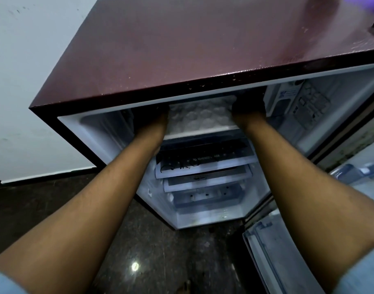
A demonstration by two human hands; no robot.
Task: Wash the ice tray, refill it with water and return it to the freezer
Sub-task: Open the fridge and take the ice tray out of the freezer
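Both hands are inside the freezer compartment: left hand at the left end of the ice tray, right hand at the right end. Fingers are lost in shadow, so can't tell the grip. Tray is pale translucent plastic, rectangular, with rows of rounded pockets, whitish and frosty-looking, roughly level at the compartment mouth. Fridge top is glossy maroon, speckled. Liner is smooth white plastic. Flat framed shelves below. Floor is dark speckled stone.
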